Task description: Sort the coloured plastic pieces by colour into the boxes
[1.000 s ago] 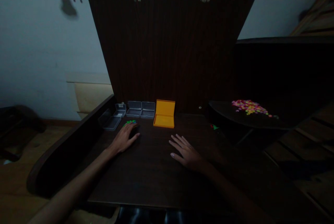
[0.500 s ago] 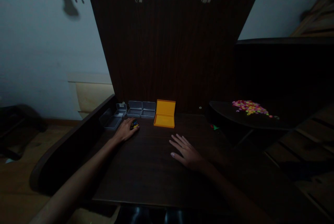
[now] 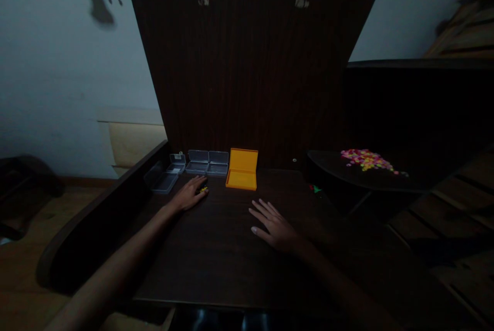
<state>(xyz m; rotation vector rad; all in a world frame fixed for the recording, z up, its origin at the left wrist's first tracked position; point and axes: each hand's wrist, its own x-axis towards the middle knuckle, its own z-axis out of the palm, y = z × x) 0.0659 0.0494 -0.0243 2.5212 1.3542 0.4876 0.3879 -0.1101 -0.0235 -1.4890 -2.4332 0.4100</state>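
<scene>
My left hand (image 3: 189, 195) rests on the dark desk with thumb and fingers apart, curved around a small pile of yellow pieces (image 3: 203, 189). The fingers cover much of that pile. To the right, my right hand (image 3: 276, 225) lies palm down with its fingers spread, touching only the desktop. An open yellow box (image 3: 242, 185) stands between and beyond the hands, its lid tilted up at the back. Beside the left hand are open clear plastic boxes: a twin-lidded one (image 3: 207, 170), a small one (image 3: 177, 165) and a larger one (image 3: 165, 183).
A heap of pink, yellow and red small pieces (image 3: 366, 159) lies on the raised corner shelf (image 3: 328, 166) at right. Below its edge are a few green and red bits (image 3: 315, 188). A dark side panel (image 3: 104, 212) borders the desk on the left.
My left hand has slid slightly right over the pile, so the blue pieces seen before are now hidden. The right hand stays in place. The whole view shifts a little.
</scene>
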